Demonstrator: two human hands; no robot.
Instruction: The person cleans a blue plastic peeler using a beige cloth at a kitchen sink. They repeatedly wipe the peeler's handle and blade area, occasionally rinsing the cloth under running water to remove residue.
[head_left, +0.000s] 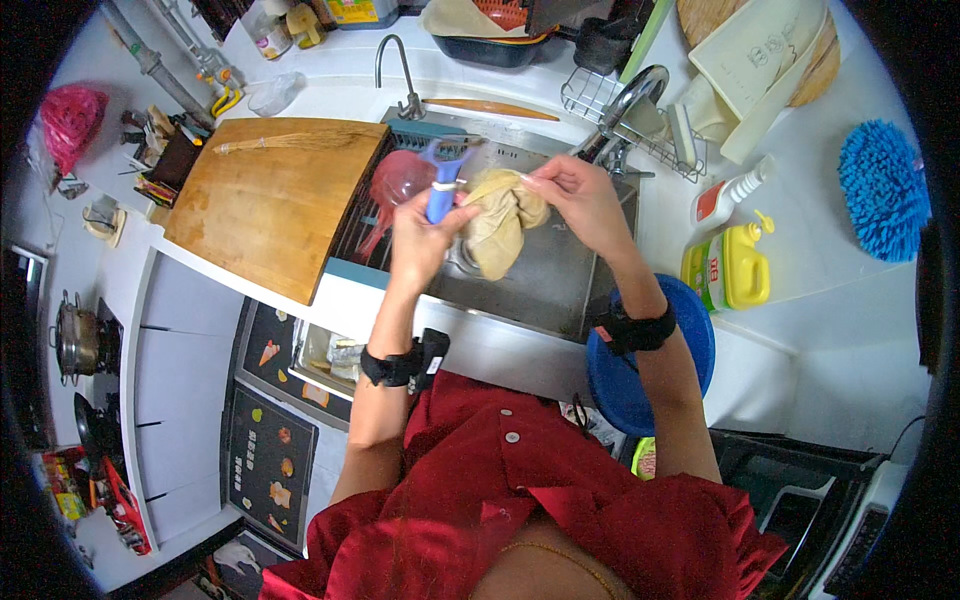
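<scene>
Over the steel sink (540, 277), my left hand (424, 240) grips the blue handle of a peeler (444, 180), its head pointing up, and also touches the left edge of a crumpled tan cloth (499, 221). My right hand (581, 199) pinches the upper right part of this cloth between thumb and fingers. The cloth hangs between both hands. A red plastic bag (401, 176) lies on the dark rack just left of the peeler. Part of the sink drain shows below the cloth.
A wooden board (277, 195) lies left of the sink. Behind the sink stand a small tap (409, 82) and a larger faucet (637, 97). Yellow (731, 266) and white bottles (731, 195) stand at right, above a blue basin (690, 330). A blue microfibre duster (883, 191) is farther right.
</scene>
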